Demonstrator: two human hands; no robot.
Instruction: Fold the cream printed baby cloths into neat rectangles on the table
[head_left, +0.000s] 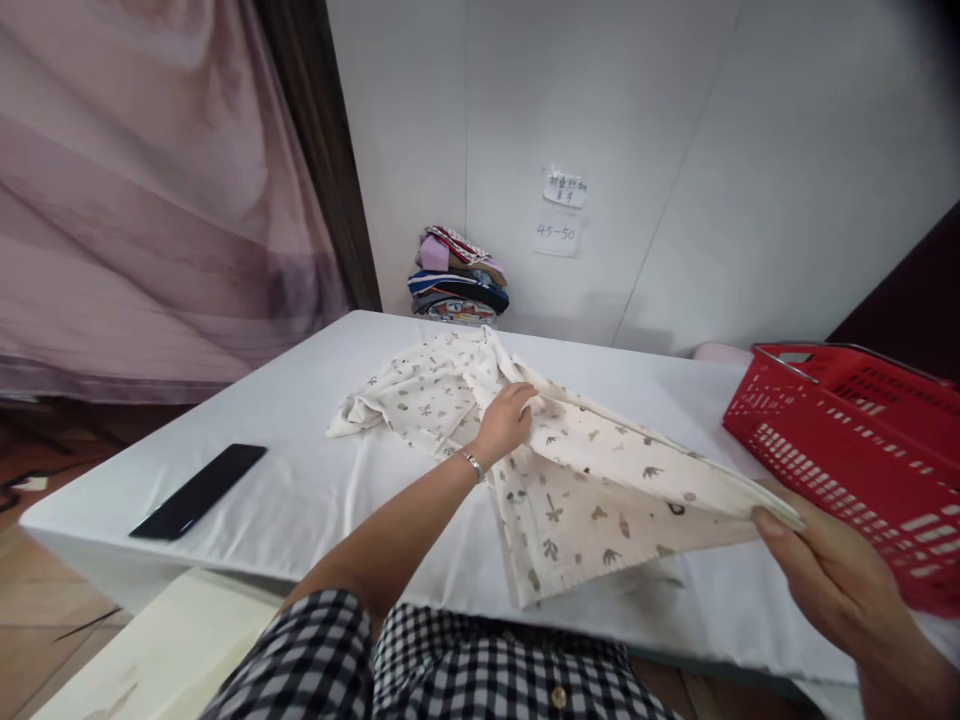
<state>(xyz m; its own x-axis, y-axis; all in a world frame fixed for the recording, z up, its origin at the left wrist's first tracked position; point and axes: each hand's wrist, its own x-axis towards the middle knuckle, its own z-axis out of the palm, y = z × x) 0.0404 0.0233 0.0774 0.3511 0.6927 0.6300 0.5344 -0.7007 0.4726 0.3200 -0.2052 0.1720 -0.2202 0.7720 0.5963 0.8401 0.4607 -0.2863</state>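
Cloth [570,470] with a leaf print lies mid-surface [315,500]; left hand [506,420] presses flat on it, right hand [832,575] pinches its lifted corner beside the red basket [862,440].

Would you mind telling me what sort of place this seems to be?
Probably a garment sorting or folding station: a white-covered table bears a printed cream garment, folded clothes are stacked by the wall, a red basket stands beside, and paper labels hang above.
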